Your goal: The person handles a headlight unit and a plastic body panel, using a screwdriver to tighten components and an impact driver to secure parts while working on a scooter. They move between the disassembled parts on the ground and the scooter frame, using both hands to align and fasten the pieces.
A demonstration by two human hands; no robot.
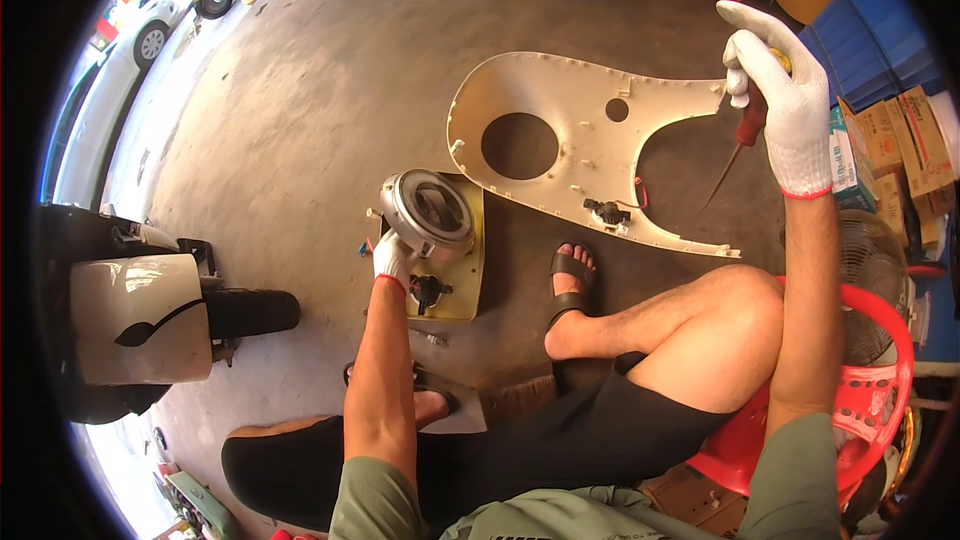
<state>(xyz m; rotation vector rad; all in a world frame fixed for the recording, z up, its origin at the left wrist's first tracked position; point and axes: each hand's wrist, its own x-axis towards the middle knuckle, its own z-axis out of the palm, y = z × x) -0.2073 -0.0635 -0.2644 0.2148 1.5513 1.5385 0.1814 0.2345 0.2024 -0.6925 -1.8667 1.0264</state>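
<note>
My left hand (392, 258), in a white glove, is closed round the lower edge of a round headlamp (404, 210) with a silvery rim. The headlamp is over a yellowish panel (466, 292) on the floor, where a black part (428, 290) also lies. To the right, my gloved right hand (790, 105) is raised. Its fingers are curled round the red handle of a screwdriver (749, 128), whose thin shaft points down and left. Between the hands lies a cream moulded body panel (585, 165) with a large round hole and a black fitting (607, 212) with a wire.
A white scooter front (140, 320) with a black tyre (255, 311) stands at the left. My sandalled foot (572, 280) is near the cream panel. At the right are a red plastic chair (880, 380), a fan (866, 255), cardboard boxes (900, 135) and blue bins (875, 25).
</note>
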